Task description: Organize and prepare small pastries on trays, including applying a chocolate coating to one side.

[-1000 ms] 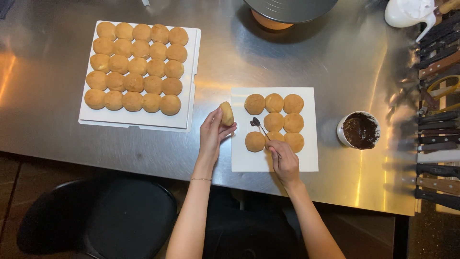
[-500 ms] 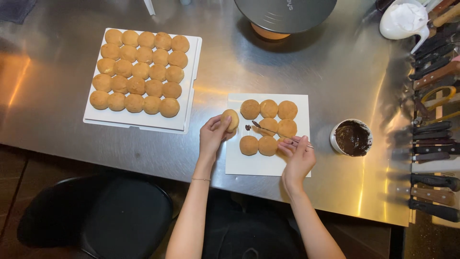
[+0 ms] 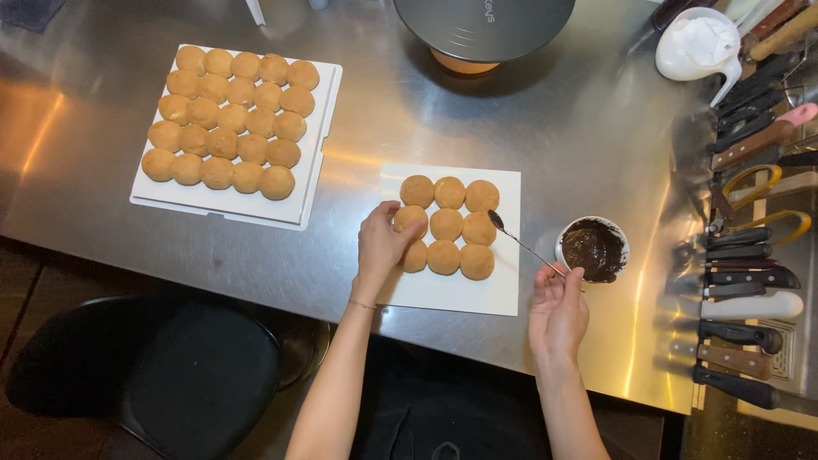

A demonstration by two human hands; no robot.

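Observation:
My left hand (image 3: 380,244) rests its fingers on a round golden bun (image 3: 411,221) at the left side of a small white board (image 3: 452,294), where several buns lie in rows. My right hand (image 3: 558,313) holds a thin long spoon (image 3: 521,242) by its end, its dark bowl hovering beside the right column of buns. A small white cup of dark chocolate spread (image 3: 594,249) stands just right of the board, close to my right hand.
A larger white tray (image 3: 310,179) with many buns lies at the left on the steel table (image 3: 562,128). A round dark appliance (image 3: 483,30) and a white jug (image 3: 699,47) stand at the back. Knives and tools (image 3: 750,255) line the right edge. A black stool (image 3: 153,375) is below.
My left hand has set the bun it held down onto the small board's left side. My right hand has drawn back to the right with the spoon, toward the chocolate cup.

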